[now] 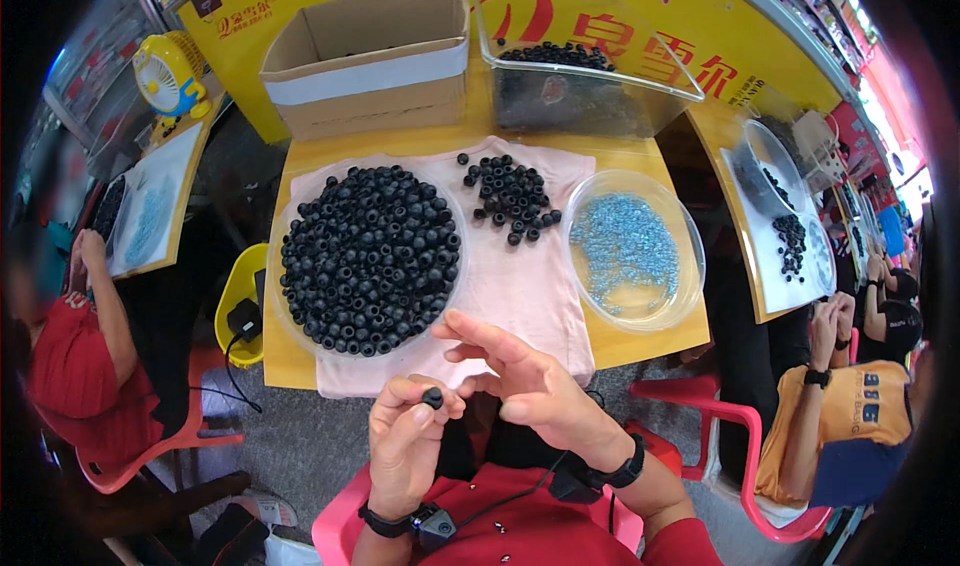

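My left hand (pixel 405 431) pinches a small black bead-like piece (pixel 432 397) between thumb and fingers, just off the table's front edge. Close beside it, my right hand (pixel 535 386) is raised with its fingers apart; I see nothing in it. Beyond my hands, a clear round tray (pixel 464 266) is heaped with the same black pieces, each with a hole. A loose pile of black pieces (pixel 510 194) lies on a pink cloth (pixel 520 296) to its right. Farther right stands a clear round tub (pixel 700 266) of small light-blue bits (pixel 625 246).
A cardboard box (pixel 370 106) and a clear plastic bin (pixel 600 106) of black pieces stand at the table's far side. People work at side tables, a red sleeve (pixel 80 386) left and a yellow shirt (pixel 850 416) right. A yellow basket (pixel 235 301) sits low at left.
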### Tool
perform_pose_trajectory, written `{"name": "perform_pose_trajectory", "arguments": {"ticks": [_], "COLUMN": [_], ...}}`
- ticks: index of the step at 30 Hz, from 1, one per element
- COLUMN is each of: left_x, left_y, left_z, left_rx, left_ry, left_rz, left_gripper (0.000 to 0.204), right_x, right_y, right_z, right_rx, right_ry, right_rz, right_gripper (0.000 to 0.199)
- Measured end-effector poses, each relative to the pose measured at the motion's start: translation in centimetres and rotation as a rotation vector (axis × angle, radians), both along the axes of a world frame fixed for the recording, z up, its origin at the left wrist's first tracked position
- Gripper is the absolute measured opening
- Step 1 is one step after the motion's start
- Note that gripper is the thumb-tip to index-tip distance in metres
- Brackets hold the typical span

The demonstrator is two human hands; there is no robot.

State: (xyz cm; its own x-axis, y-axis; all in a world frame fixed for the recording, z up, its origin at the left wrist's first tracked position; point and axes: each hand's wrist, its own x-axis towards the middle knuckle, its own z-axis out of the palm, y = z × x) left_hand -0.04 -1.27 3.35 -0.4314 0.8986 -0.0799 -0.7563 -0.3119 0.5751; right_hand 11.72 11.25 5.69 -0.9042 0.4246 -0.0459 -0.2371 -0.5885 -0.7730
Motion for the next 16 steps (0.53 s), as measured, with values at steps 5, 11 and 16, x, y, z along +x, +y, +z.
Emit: {"name": "perform_pose_trajectory", "arguments": {"ticks": [5,11,16], "left_x": [-0.8,-0.4,-0.2], "left_y": [-1.7,-3.9,-4.9], "left_z": [0.4,0.7,0.4], "left_rx": [-0.039,0.043,0.123], "left_ry": [0.336,0.619,0.776], "left_rz": [0.213,0.21,0.186], "left_gripper": [0.018,0.026,0.032], "right_x": [-1.4,-2.7,-3.4], "right_y": [-0.3,-1.5,-2.7], "right_z": [-0.2,2.0,2.3], "right_rx": [0.22,1.179,1.331], "right_ry": [0.076,-0.153,-0.203], "right_rz": [0.148,0.023,0.057], "right_gripper": [0.114,0.124,0.123]}}
